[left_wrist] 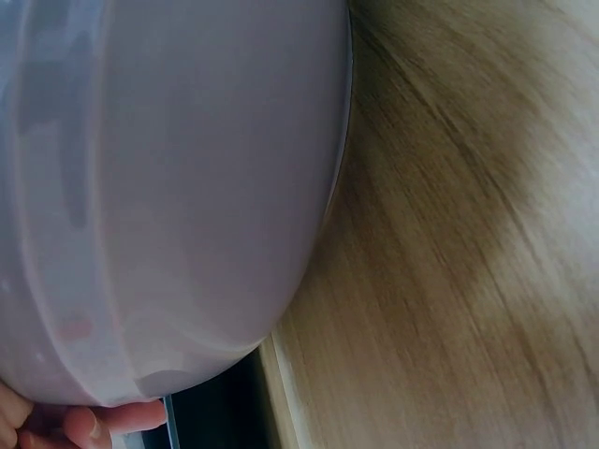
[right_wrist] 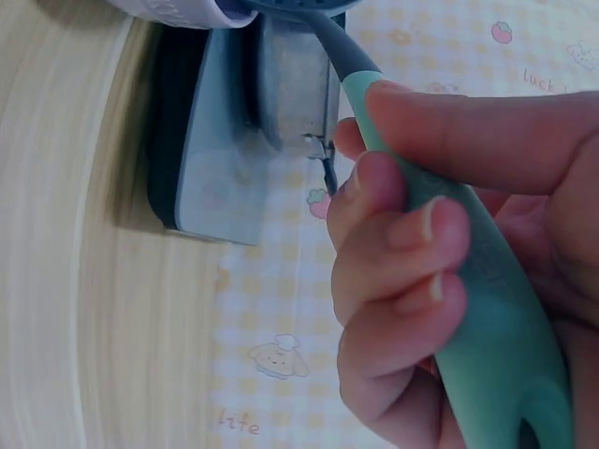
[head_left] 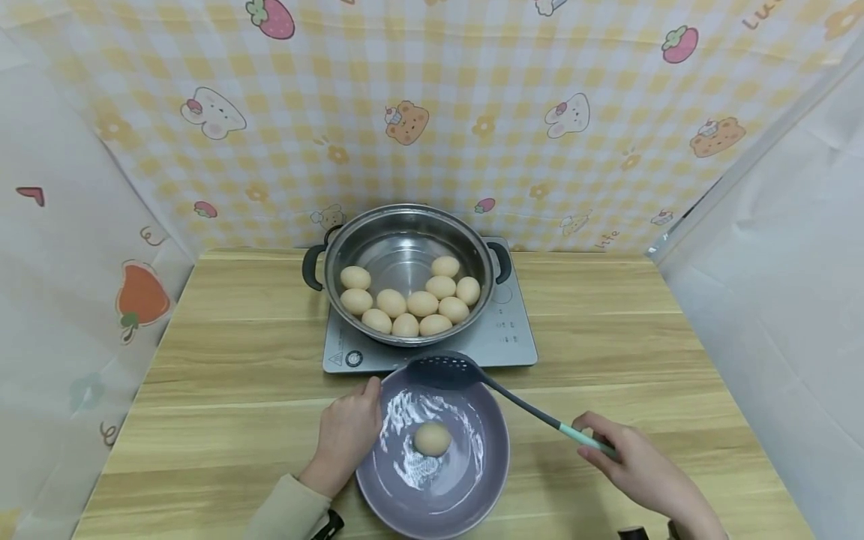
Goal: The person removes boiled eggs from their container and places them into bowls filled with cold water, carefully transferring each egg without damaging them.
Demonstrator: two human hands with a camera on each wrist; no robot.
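Purple bowl (head_left: 466,484), one egg (head_left: 432,439) inside it, left hand (head_left: 347,431) gripping its far-left rim, right hand (head_left: 637,461) right of it holding slotted spoon (head_left: 445,373) over its far rim, pot (head_left: 403,251) of eggs (head_left: 422,304) beyond it

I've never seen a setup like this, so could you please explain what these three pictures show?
Certainly. There is no robot here: these are a person's two bare hands. The widest picture comes from a camera on the head, looking forward and down; the other two come from cameras on each wrist. On the wooden table sits a flat cooker bearing a metal pot with several eggs in it. The left hand grips the rim of a purple bowl containing a single egg. The right hand holds the green handle of a dark slotted ladle.
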